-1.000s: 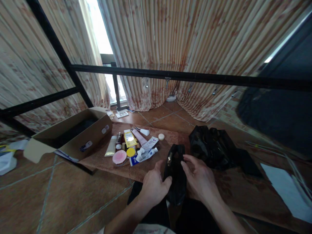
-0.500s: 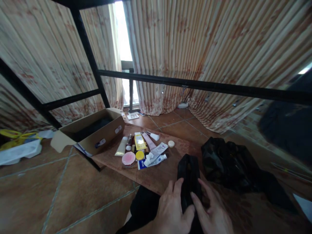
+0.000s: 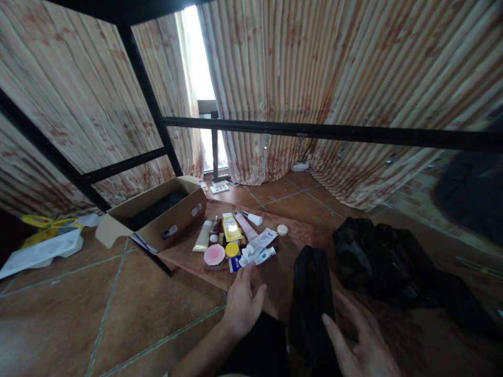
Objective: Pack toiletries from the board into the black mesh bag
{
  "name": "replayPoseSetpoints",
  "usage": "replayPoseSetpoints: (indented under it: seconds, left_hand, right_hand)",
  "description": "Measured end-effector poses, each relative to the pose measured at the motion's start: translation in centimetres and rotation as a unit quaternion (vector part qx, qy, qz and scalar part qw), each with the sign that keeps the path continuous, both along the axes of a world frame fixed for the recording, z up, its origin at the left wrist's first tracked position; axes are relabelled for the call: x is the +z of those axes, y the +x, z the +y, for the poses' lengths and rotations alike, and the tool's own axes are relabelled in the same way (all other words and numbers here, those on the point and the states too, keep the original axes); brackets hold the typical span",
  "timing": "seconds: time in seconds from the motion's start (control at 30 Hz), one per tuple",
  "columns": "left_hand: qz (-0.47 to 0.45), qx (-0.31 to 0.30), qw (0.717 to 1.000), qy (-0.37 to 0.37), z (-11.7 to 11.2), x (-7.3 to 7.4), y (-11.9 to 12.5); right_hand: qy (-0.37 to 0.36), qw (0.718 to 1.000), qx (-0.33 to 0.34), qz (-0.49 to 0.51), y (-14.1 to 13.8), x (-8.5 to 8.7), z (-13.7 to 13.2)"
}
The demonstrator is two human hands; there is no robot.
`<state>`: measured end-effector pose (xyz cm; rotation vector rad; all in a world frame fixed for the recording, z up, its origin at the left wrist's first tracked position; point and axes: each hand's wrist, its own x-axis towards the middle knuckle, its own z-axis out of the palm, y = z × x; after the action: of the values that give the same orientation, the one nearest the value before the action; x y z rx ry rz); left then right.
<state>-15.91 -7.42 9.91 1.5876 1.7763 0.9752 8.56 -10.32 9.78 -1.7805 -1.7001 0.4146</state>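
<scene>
A small black plastic bag (image 3: 312, 298) lies on the brown board (image 3: 275, 272) in front of me. My right hand (image 3: 359, 345) touches its right side with the fingers stretched out. My left hand (image 3: 241, 301) is off the bag, fingers apart, holding nothing, close to a heap of toiletries: a pink round tin (image 3: 214, 255), a yellow lid (image 3: 232, 250), a white and blue tube (image 3: 259, 255), a yellow sachet (image 3: 231, 227) and a cream tube (image 3: 202, 236).
An open cardboard box (image 3: 155, 214) stands at the board's left end. A bigger crumpled black bag (image 3: 377, 256) lies to the right. Black metal frame bars (image 3: 314, 131) cross ahead, with striped curtains behind. White and yellow bags (image 3: 43, 241) lie on the tiled floor, left.
My left hand has let go of the small black bag and moved left toward the toiletries. My right hand has opened and stays by the bag. The view shifted slightly.
</scene>
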Motion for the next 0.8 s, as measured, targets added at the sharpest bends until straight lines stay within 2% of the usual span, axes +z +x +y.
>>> replayPoseSetpoints:
  seconds: [0.13, 0.33, 0.43, 0.6, 0.8]
  left_hand:
    - [0.047, 0.031, 0.998, 0.002, 1.7, -1.3, -2.1]
    - [0.118, 0.054, 0.991, 0.045, 2.4, -3.0, -3.5]
    - [0.157, 0.05, 0.985, 0.048, 2.8, -3.5, -3.5]
    - [0.207, 0.035, 0.978, 0.01, 3.8, -3.4, -2.8]
    - [0.213, 0.054, 0.975, -0.035, 4.8, -3.8, -2.3]
  right_hand:
    - [0.013, 1.0, -0.007, 0.01, 0.5, 0.2, -0.5]
    - [-0.012, 0.998, -0.04, 0.049, 0.2, 0.2, -1.2]
    - [-0.015, 0.997, -0.053, 0.062, -0.2, 0.5, -1.2]
    - [-0.026, 0.994, -0.05, 0.096, -0.5, 1.2, -1.2]
    - [-0.026, 0.993, -0.056, 0.099, -0.3, 1.3, -1.4]
